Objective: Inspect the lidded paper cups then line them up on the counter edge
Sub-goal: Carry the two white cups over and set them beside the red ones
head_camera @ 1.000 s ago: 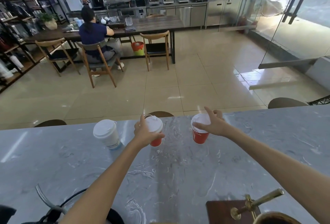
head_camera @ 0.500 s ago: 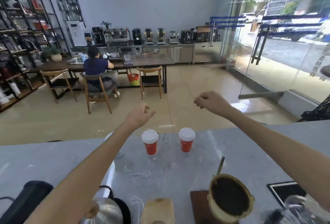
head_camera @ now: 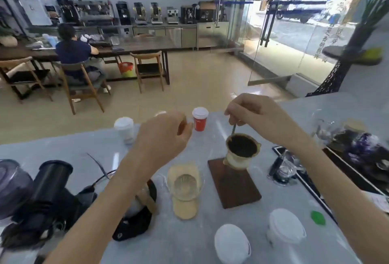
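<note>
Along the far edge of the grey marble counter (head_camera: 212, 230) stand a white lidded paper cup (head_camera: 124, 129) and a red cup with a white lid (head_camera: 200, 121). Between them only the lid edge of another cup (head_camera: 160, 113) shows; my left hand hides the rest. My left hand (head_camera: 166, 137) hovers over the counter with its fingers curled and nothing in them. My right hand (head_camera: 252, 116) is also curled, above the brown dripper (head_camera: 243, 150). Its fingertips overlap the top of the thin stick (head_camera: 233, 130) standing in the dripper. Two more white lidded cups (head_camera: 231, 244) (head_camera: 286, 230) stand near me.
A wooden board (head_camera: 235, 185) holds the dripper. A glass dripper with paper filters (head_camera: 185, 185), a black kettle (head_camera: 139, 215) and a dark grinder (head_camera: 50, 181) crowd the near left. Glassware (head_camera: 284, 169) sits on a tray at right. A person sits at a table (head_camera: 71, 53) across the room.
Both hands let go of the red cups, lifted, and drew back toward me. The view pulled back, so the drippers, kettle and two near white cups now show.
</note>
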### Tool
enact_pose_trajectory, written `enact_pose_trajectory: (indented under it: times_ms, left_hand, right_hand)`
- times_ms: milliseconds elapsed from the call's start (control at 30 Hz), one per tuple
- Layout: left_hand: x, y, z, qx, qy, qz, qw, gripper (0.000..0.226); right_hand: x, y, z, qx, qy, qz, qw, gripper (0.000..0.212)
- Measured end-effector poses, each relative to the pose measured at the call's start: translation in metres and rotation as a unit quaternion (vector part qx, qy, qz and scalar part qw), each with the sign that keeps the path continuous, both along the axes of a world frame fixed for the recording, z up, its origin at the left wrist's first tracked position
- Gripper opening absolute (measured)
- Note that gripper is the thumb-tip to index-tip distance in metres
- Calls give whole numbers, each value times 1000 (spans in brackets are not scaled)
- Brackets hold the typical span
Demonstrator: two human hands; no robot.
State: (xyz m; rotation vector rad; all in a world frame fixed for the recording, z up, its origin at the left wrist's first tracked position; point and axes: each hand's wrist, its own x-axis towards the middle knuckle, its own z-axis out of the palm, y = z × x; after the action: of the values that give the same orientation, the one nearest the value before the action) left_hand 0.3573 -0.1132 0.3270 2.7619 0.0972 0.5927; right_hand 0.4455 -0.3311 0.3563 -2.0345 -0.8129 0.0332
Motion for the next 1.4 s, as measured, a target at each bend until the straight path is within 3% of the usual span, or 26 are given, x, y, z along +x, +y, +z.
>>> enact_pose_trajectory:
  times_ms: [200, 333, 400, 567, 733, 933, 1100, 1267, 1400]
  left_hand:
    - [-92, -14, -124, -123, 174, -97, 972, 26]
    - [-143, -14, -193, -188, 287, -122, 931, 18]
    - [-159, -17, -214, -201, 322, -127, 916, 16]
    - [-158, -32, -234, -179, 340, -137, 913, 47]
    - [-127, -53, -236, -134, 293, -185, 929, 69]
    - [-107, -93, -240, -100, 285, -127, 945, 77]
    - [-97, -134, -248, -151, 307, -27, 939, 88]
    - [-84, -172, -256, -222, 299, 34, 928, 91]
    - [-85, -190, -261, -316, 261, 95, 907, 89]
  right_hand:
    - [-116, -40, -124, -2, 145, -91, 985, 16]
    - [-197, -71, -200, -17, 276, -202, 939, 27]
    - [-231, -86, -219, -41, 313, -241, 918, 18]
    - [-253, -128, -217, -117, 311, -294, 896, 14]
    - [-219, -161, -207, -177, 216, -333, 901, 9]
    - [-154, -183, -230, -245, 140, -257, 925, 52]
    - [-94, -194, -262, -345, 87, -158, 921, 89]
    - [-50, -205, -294, -335, 119, -31, 934, 99]
    - [-30, -211, -305, -265, 138, 16, 954, 96]
